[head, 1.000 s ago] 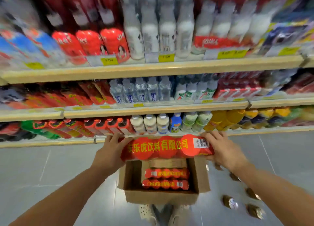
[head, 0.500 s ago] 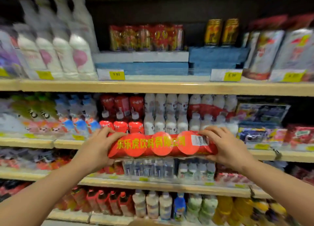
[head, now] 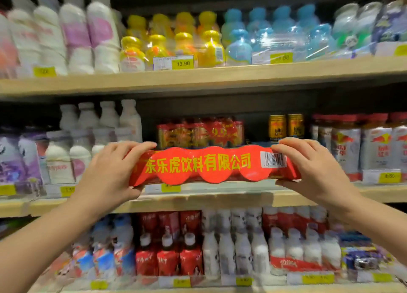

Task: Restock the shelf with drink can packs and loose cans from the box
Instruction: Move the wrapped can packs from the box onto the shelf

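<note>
Left hand (head: 110,171) and right hand (head: 312,169) are gripping the ends of a red shrink-wrapped can pack (head: 211,166) (yellow lettering, barcode at right), holding it level at frame centre before the wooden middle shelf (head: 220,199).

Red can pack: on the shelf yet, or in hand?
In hand: left hand and right hand grip the red can pack ends.

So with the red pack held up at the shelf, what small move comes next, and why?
Probably push the red can pack forward into the middle shelf: both the left hand and right hand hold its ends level, right before a matching pack already there.
</note>
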`<state>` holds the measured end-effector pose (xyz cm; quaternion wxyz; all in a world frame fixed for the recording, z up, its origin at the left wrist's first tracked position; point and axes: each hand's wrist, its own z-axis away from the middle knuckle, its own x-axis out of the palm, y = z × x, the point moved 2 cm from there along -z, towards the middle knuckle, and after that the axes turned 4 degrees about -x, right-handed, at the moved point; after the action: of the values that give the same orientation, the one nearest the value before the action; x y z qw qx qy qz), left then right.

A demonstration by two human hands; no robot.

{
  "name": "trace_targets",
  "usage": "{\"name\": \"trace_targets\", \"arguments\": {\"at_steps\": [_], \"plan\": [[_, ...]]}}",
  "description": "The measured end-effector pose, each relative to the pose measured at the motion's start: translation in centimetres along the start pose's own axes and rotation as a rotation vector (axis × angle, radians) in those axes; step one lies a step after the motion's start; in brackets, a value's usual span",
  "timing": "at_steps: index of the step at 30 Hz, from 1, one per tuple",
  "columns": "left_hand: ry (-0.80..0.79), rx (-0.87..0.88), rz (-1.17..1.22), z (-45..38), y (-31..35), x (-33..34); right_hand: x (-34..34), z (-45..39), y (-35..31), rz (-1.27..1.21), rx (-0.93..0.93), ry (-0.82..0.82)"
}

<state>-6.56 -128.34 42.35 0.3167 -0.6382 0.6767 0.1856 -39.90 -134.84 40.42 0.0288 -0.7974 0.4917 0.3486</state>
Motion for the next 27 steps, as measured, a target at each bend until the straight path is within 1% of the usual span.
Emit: {"name": "trace_targets", "arguments": {"at_steps": [4,8,11,13,16,19,23,27], "plan": [[0.111,0.059,0.090,-4.4,-2.7,0.0,0.7,-4.3,0.5,0.000,0.075,0.090],[0.168,0.154,0.054,-8.6,-5.0,1.7,2.5,-7.8,1.1,0.024,0.157,0.117],[0.170,0.118,0.021,-10.8,-6.1,3.7,4.1,-9.6,1.4,0.041,0.201,0.126],[0.117,0.053,-0.017,-11.6,-6.8,5.3,5.1,-10.9,1.6,0.047,0.220,0.091],[0.005,-0.094,-0.014,-12.3,-6.8,6.2,6.3,-12.3,2.0,0.014,0.296,-0.046],[-0.185,-0.201,-0.082,-13.1,-6.4,7.1,7.7,-13.6,2.4,-0.029,0.334,-0.216],[-0.236,-0.198,0.017,-14.0,-6.8,8.8,9.5,-14.4,3.0,-0.103,0.354,-0.335],[-0.342,-0.186,0.042,-15.3,-6.9,10.4,10.6,-15.1,4.3,-0.153,0.344,-0.404]]}}
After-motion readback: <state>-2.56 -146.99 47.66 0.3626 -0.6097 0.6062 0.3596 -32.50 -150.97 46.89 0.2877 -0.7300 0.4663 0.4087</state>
